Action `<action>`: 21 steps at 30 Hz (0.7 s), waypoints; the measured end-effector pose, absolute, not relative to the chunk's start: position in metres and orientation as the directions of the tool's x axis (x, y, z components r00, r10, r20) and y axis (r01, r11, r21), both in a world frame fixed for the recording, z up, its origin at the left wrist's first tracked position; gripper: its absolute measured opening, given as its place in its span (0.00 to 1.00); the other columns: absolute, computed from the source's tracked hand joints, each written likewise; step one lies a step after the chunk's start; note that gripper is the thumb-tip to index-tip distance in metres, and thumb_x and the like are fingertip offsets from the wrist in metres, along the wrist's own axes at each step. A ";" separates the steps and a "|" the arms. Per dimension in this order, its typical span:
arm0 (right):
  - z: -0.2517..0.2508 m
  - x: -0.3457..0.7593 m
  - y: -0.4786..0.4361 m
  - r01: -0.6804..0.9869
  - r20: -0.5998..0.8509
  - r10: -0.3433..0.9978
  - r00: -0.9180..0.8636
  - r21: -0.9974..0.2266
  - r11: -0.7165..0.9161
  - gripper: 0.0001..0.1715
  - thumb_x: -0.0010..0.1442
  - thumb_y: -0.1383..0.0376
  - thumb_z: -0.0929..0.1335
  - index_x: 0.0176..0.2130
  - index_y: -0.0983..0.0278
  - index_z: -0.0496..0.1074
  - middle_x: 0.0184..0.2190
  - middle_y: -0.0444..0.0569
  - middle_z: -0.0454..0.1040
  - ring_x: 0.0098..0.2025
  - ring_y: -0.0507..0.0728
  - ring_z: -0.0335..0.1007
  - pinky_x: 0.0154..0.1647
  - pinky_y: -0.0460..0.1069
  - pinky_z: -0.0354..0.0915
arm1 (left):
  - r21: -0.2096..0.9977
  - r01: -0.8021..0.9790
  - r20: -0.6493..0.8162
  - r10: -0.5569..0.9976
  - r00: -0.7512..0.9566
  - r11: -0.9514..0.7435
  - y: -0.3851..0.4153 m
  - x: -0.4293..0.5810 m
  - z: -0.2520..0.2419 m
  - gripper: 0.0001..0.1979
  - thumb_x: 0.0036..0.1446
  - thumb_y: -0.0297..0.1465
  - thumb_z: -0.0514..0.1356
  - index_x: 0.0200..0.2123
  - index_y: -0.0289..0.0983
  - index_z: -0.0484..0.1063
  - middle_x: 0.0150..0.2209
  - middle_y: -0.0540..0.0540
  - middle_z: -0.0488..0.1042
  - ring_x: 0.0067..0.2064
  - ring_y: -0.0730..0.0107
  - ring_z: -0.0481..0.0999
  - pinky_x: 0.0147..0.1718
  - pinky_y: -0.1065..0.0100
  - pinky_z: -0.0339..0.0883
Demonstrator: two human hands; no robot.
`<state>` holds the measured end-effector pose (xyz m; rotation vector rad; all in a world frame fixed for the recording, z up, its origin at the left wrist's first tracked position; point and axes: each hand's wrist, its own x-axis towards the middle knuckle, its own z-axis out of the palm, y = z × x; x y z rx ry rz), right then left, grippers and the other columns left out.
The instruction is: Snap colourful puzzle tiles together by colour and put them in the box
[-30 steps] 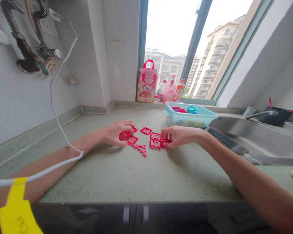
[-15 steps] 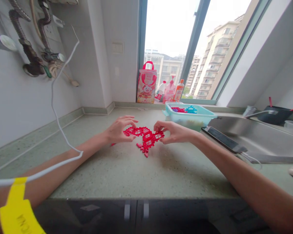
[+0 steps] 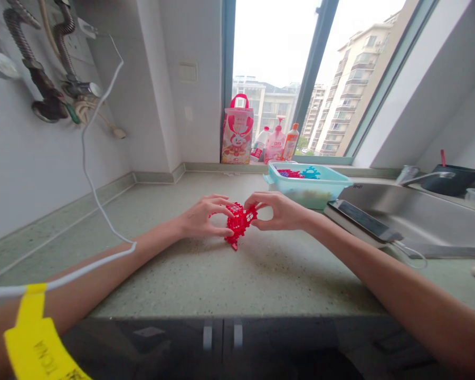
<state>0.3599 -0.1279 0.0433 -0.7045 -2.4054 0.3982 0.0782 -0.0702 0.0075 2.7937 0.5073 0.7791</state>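
Note:
A red plastic assembly of toothed, lattice building pieces (image 3: 237,221) is between my two hands above the counter, its lower tip pointing toward me. My left hand (image 3: 206,217) grips its left side, thumb in front and fingers over the top. With thumb and fingertips, my right hand (image 3: 275,211) pinches the square piece at its right end. Part of the assembly's left side is hidden behind my left fingers.
A pale blue tub (image 3: 311,186) with red, purple and blue pieces stands behind my right hand. A phone (image 3: 364,220) lies beside the metal sink (image 3: 423,216). Bottles (image 3: 275,143) and a pink bag (image 3: 237,134) line the sill. A white cable (image 3: 89,174) crosses my left forearm.
My left hand has moved right, from the assembly's left arm to its middle part. My right hand has shifted slightly left, and the square piece has turned with it.

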 end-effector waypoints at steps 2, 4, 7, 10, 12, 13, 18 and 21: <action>0.044 0.359 -0.129 0.386 0.504 0.561 -0.656 -0.415 0.824 0.13 0.58 0.67 0.72 0.45 0.62 0.77 0.43 0.49 0.80 0.44 0.56 0.77 0.50 0.53 0.75 | 0.294 0.274 0.437 0.384 0.814 -0.916 -0.073 0.081 0.008 0.15 0.57 0.44 0.72 0.45 0.47 0.85 0.60 0.45 0.79 0.66 0.51 0.71 0.69 0.46 0.57; 0.044 0.357 -0.131 0.373 0.553 0.546 -0.630 -0.401 0.837 0.13 0.59 0.66 0.72 0.45 0.62 0.77 0.43 0.50 0.80 0.44 0.57 0.78 0.51 0.53 0.75 | 0.305 0.271 0.411 0.383 0.827 -0.913 -0.075 0.084 0.007 0.15 0.57 0.44 0.72 0.47 0.48 0.85 0.60 0.46 0.78 0.66 0.52 0.72 0.70 0.46 0.56; 0.042 0.356 -0.131 0.348 0.592 0.538 -0.601 -0.412 0.842 0.16 0.60 0.64 0.73 0.49 0.61 0.76 0.46 0.51 0.80 0.46 0.58 0.78 0.52 0.54 0.75 | 0.289 0.258 0.411 0.363 0.836 -0.922 -0.076 0.086 0.006 0.17 0.58 0.44 0.72 0.49 0.49 0.84 0.62 0.46 0.77 0.66 0.54 0.72 0.70 0.49 0.56; 0.037 0.354 -0.128 0.347 0.576 0.578 -0.578 -0.468 0.813 0.21 0.62 0.60 0.73 0.54 0.60 0.74 0.49 0.53 0.80 0.49 0.60 0.78 0.53 0.56 0.75 | 0.281 0.275 0.391 0.371 0.842 -0.919 -0.076 0.087 0.005 0.17 0.59 0.44 0.71 0.51 0.50 0.84 0.63 0.47 0.76 0.67 0.53 0.70 0.70 0.49 0.57; 0.032 0.352 -0.125 0.353 0.566 0.612 -0.552 -0.506 0.787 0.25 0.62 0.57 0.74 0.57 0.60 0.72 0.50 0.53 0.81 0.48 0.59 0.79 0.53 0.57 0.75 | 0.281 0.283 0.374 0.377 0.847 -0.917 -0.075 0.086 0.004 0.18 0.59 0.45 0.70 0.52 0.51 0.83 0.63 0.47 0.76 0.68 0.52 0.69 0.70 0.48 0.57; 0.030 0.351 -0.124 0.357 0.558 0.627 -0.544 -0.522 0.775 0.26 0.62 0.56 0.74 0.57 0.59 0.72 0.51 0.53 0.81 0.47 0.59 0.79 0.52 0.57 0.75 | 0.280 0.286 0.370 0.378 0.849 -0.916 -0.075 0.086 0.004 0.19 0.59 0.46 0.70 0.53 0.50 0.83 0.63 0.47 0.76 0.68 0.52 0.69 0.70 0.48 0.57; 0.025 0.349 -0.123 0.430 0.384 0.621 -0.684 -0.476 0.767 0.13 0.64 0.56 0.73 0.46 0.60 0.82 0.44 0.51 0.84 0.43 0.58 0.79 0.52 0.56 0.74 | 0.278 0.314 0.361 0.402 0.841 -0.908 -0.070 0.085 0.000 0.20 0.60 0.48 0.69 0.53 0.50 0.83 0.64 0.47 0.75 0.70 0.52 0.67 0.71 0.49 0.55; 0.029 0.351 -0.124 0.408 0.307 0.575 -0.758 -0.465 0.786 0.12 0.66 0.56 0.72 0.42 0.59 0.84 0.43 0.49 0.85 0.46 0.60 0.80 0.54 0.55 0.72 | 0.265 0.344 0.385 0.426 0.819 -0.901 -0.071 0.084 -0.001 0.19 0.58 0.51 0.70 0.48 0.48 0.85 0.63 0.46 0.76 0.70 0.51 0.65 0.69 0.48 0.57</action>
